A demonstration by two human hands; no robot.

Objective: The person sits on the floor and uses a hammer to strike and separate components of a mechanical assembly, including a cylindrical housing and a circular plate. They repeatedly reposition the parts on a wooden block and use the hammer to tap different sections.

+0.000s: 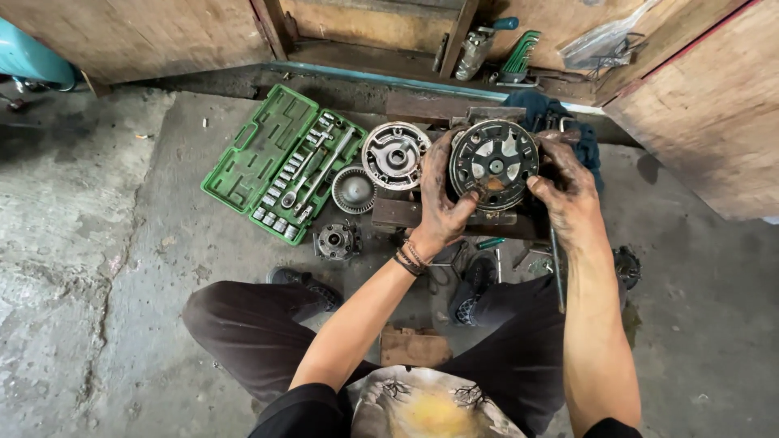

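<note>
Both greasy hands [503,195] raised, gripping

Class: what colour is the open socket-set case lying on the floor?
Green, seen in the head view: the case lies open left of the left hand.

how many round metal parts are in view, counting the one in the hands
4: a slotted disc held in both hands, a housing left of it, a finned wheel below that, a hub lowest. More may be hidden.

green socket set [280,162], fan wheel [354,190]
</note>
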